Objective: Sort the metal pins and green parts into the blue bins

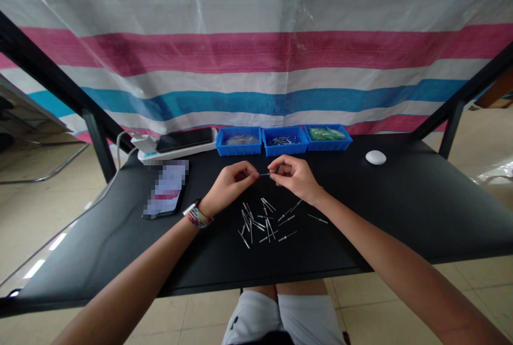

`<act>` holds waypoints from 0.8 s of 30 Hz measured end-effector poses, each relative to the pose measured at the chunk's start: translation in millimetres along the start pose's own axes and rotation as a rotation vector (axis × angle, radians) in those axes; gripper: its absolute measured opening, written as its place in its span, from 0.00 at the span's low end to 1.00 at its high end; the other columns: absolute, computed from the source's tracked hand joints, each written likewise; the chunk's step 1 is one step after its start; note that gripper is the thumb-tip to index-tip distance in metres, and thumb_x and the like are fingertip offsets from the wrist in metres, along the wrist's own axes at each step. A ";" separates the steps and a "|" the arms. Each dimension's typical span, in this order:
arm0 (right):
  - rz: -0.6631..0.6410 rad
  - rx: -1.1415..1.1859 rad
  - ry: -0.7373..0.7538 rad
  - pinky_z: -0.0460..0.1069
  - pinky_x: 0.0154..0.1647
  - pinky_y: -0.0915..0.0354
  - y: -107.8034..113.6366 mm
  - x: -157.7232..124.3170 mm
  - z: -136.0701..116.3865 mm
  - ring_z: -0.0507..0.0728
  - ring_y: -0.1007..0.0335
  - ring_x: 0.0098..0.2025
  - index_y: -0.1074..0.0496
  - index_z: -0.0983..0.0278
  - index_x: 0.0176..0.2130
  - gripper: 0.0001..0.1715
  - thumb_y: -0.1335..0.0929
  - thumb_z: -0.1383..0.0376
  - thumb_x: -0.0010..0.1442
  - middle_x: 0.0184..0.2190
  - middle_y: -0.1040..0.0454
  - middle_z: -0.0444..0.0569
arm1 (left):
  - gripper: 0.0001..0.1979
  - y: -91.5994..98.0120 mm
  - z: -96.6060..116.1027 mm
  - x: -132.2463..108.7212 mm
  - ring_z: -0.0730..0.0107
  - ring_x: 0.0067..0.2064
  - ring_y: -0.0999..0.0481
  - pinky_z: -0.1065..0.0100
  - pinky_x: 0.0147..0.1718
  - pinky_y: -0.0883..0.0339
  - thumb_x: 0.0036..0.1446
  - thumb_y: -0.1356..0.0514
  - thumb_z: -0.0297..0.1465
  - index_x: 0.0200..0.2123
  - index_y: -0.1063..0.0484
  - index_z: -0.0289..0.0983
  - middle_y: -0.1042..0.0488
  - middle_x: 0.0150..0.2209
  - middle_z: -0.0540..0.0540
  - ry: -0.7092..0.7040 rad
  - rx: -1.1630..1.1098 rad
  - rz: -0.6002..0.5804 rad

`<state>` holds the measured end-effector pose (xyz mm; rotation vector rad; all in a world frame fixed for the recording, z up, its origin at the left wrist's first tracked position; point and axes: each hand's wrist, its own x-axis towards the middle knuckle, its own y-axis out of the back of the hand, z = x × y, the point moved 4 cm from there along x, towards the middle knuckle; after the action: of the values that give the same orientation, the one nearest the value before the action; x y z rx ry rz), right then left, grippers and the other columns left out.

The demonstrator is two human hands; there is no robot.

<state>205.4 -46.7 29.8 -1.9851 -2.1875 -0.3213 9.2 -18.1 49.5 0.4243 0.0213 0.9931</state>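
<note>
Between my two hands, just in front of the blue bins, a thin metal rivet point(264, 174) lies roughly level. My left hand point(231, 184) pinches its left end between thumb and forefinger. The right end is pinched by the fingertips of my right hand point(295, 175). Nearer to me on the black table point(200, 265), a loose pile of similar silver rivets point(250, 223) is scattered, with one point(318, 219) lying apart beside my right forearm.
Three blue bins stand behind my hands: one with small clear pieces point(239, 151), one with metal pins point(286, 148), one with green packets point(328, 145). A phone point(166, 190) and a power strip point(180, 151) are left, a white mouse point(375, 158) right.
</note>
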 end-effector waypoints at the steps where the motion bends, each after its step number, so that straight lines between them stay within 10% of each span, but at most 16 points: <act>1: 0.009 0.000 0.000 0.48 0.29 0.28 0.4 -0.1 -0.2 0.52 0.26 0.28 0.22 0.62 0.40 0.13 0.22 0.61 0.55 0.34 0.22 0.45 | 0.13 0.1 -0.6 0.1 0.68 0.35 0.27 0.68 0.35 0.35 0.63 0.34 0.41 0.35 0.23 0.36 0.24 0.33 0.48 -0.005 -0.004 0.009; 24: 0.036 0.112 -0.047 0.49 0.28 0.27 1.3 1.2 1.1 0.53 0.25 0.28 0.21 0.64 0.40 0.18 0.19 0.59 0.52 0.31 0.22 0.45 | 0.12 2.1 -6.5 1.3 0.70 0.34 0.27 0.69 0.35 0.34 0.63 0.33 0.39 0.37 0.25 0.36 0.26 0.33 0.49 -0.021 -0.071 0.068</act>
<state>206.7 -45.2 29.1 -1.9879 -2.1440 -0.1446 6.9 -13.9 44.5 0.3723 -0.0470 1.0530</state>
